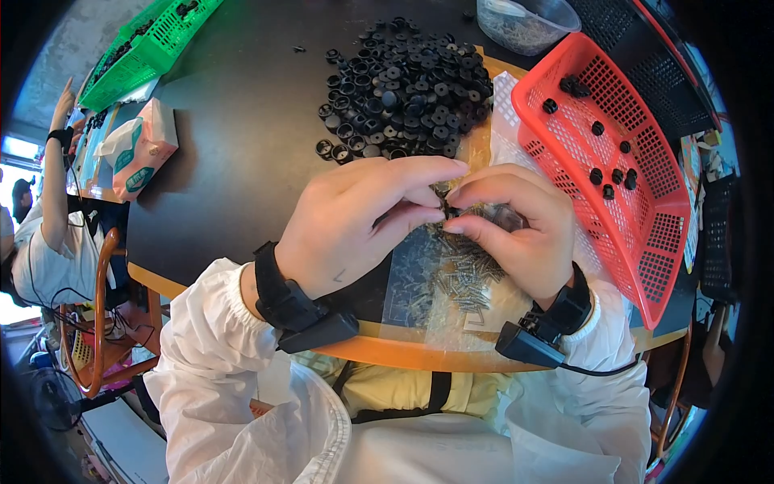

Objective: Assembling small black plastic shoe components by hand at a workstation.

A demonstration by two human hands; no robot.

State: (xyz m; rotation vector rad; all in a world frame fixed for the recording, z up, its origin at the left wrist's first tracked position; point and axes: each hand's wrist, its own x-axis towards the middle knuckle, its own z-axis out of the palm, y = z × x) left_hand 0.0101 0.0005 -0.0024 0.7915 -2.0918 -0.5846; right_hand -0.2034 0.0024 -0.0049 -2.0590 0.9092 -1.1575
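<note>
My left hand (347,218) and my right hand (520,226) meet fingertip to fingertip over the near side of the table. Thumbs and forefingers pinch a small dark part (448,211) between them, mostly hidden by the fingers, so its exact kind does not show. Right below lies a pile of small metal pieces (468,278), thin like springs or screws, on a clear plastic bag (411,282). Just beyond my hands spreads a heap of round black plastic caps (399,89), some cup side up and others showing a centre hole.
A red basket (556,153) with several black knobs stands at the right. Behind it are a clear tub (528,28) of small pieces and a black crate (645,73). Far left are a tissue pack (145,149), a green basket (153,52) and another person's arm (56,185).
</note>
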